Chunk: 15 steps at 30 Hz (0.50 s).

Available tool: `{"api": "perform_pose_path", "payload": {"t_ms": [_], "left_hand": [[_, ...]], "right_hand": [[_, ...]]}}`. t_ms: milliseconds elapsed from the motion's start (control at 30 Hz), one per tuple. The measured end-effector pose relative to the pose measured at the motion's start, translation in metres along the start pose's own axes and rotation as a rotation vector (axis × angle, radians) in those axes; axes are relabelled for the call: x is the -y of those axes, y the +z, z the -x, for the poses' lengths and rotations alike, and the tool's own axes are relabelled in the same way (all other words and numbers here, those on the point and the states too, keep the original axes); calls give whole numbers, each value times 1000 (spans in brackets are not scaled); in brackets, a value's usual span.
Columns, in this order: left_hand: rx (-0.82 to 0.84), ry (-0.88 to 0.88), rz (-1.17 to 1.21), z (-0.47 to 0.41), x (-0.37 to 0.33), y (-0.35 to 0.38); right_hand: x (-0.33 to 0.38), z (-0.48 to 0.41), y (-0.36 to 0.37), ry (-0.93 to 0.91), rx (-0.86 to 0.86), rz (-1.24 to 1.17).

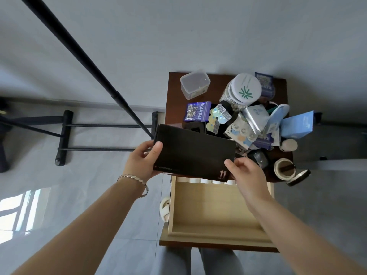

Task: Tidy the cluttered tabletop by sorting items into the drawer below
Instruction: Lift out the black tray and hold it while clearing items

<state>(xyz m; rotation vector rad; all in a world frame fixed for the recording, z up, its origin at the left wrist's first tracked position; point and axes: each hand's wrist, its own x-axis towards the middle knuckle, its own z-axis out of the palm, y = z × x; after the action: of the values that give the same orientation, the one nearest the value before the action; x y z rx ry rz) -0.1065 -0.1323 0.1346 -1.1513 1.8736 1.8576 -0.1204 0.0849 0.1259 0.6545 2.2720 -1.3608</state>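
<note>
Both hands are on it: the left hand [145, 157] grips the short end of a flat black rectangular cardboard box [194, 153], thumb pressed on the top face, the other fingers tucked out of sight underneath. The right hand [246, 171] pinches the opposite near corner, thumb on top just beside a white "11" print, fingers curled round the edge. The box is up off everything, tilted slightly, hanging over the back edge of the open pale wooden drawer [216, 234].

Under the box, at the drawer's back wall, a row of white rounded things [200, 180] peeks out. Only their tops show, so I can't say what they are. The small grey lettering on the box near the left thumb is too fine to read. A silver link bracelet [137, 183] sits on the left wrist, left of the drawer.

Beyond the drawer, the dark brown wooden tabletop [174, 96] is crowded. There's a clear lidded plastic tub [194, 84] at the far left corner and a clear jar with a white lid and green logo [245, 90] far right of it. A purple printed packet [196, 111] lies nearer. To the right are a silver foil pouch [255, 116] and a light blue carton [296, 126]. A white tape roll [284, 167] stands just right of the drawer's back corner. The heap between these overlaps too much to sort out.
</note>
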Motion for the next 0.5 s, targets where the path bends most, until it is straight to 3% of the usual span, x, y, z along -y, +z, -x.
{"api": "perform_pose_path", "payload": {"t_ms": [133, 267, 400, 500], "left_hand": [[-10, -91, 171, 6, 10, 11], [-121, -207, 335, -3, 15, 7], [-232, -253, 624, -19, 12, -7], [-201, -237, 867, -12, 8, 18]], "right_hand": [[-10, -2, -9, 115, 54, -108], [-12, -14, -27, 287, 13, -395], [-13, -19, -37, 303, -1, -543], [-11, -8, -21, 300, 49, -615]]}}
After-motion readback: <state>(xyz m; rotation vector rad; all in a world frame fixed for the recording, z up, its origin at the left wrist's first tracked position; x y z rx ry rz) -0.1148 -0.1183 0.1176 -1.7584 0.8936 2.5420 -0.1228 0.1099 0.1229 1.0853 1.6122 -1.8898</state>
